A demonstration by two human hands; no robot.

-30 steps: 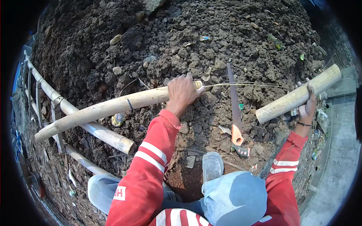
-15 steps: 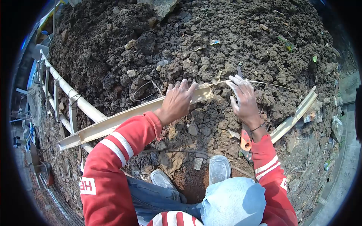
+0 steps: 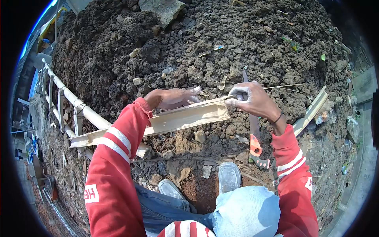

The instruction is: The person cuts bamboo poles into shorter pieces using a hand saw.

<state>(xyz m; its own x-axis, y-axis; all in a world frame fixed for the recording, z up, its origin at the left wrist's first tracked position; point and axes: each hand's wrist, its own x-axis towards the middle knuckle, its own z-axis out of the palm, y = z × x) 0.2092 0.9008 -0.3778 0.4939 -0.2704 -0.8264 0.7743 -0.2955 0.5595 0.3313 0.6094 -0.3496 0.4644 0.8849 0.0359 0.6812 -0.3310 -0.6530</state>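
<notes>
A length of split bamboo (image 3: 189, 119) lies slantwise in front of me, its hollow side towards me. My left hand (image 3: 173, 98) is at its far edge, fingers stretched out and lying along the rim. At the right end, my right hand (image 3: 252, 98) is closed in a pinch on a thin bamboo strip (image 3: 286, 85), which runs out to the right past the hand. Below the right hand lies a handsaw (image 3: 254, 130) with an orange and black handle, its blade partly hidden by the hand.
A bamboo ladder (image 3: 92, 114) lies at the left, under the split bamboo's left end. Another split bamboo piece (image 3: 312, 110) rests at the right. Lumpy dark soil (image 3: 237, 43) rises ahead, with a large stone (image 3: 164, 11) at the top. My shoes (image 3: 229, 177) stand on the ground below.
My left hand has moved left, its fingers straightening along the bamboo's far edge. The bamboo has rolled to show more of its hollow. My right hand has closed at its right end, uncovering the saw.
</notes>
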